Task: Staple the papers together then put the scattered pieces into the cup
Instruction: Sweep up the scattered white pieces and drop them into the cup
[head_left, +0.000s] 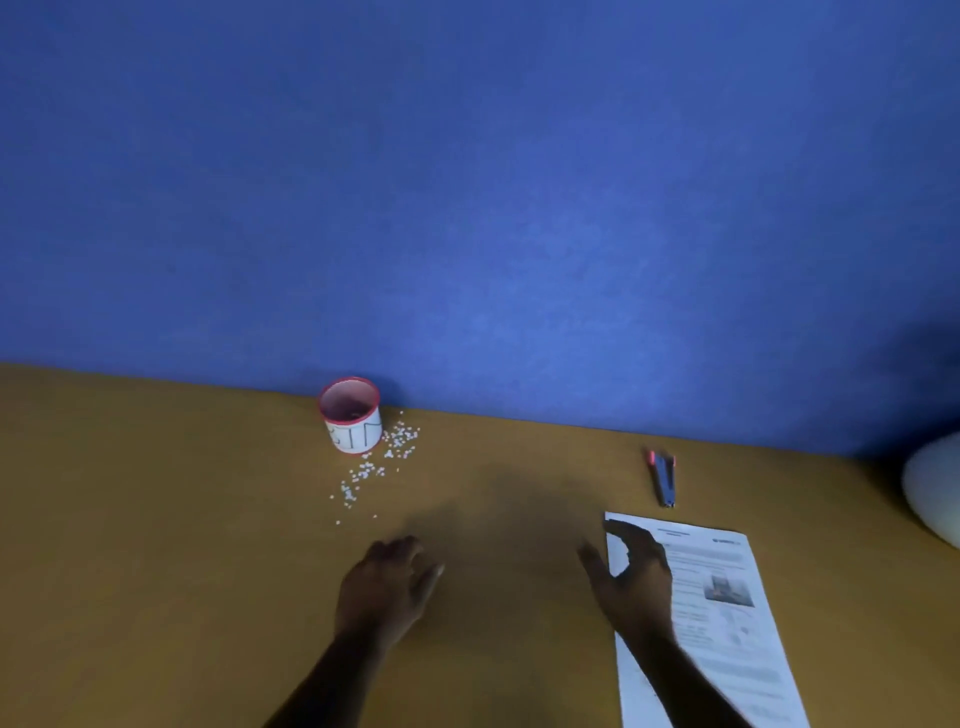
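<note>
Printed white papers (727, 613) lie on the brown table at the lower right. My right hand (631, 577) hovers over their top left corner, fingers spread, holding nothing. A blue stapler with red ends (663, 478) lies just beyond the papers. Against the blue wall stands a white cup with a red rim (351, 415). Small white pieces (382, 462) are scattered on the table to its right and front. My left hand (387, 584) is open above the table, below the pieces, holding nothing.
The brown table (156, 519) runs up to a blue wall (467, 208). A pale rounded object (935, 488) sits at the right edge, near the wall.
</note>
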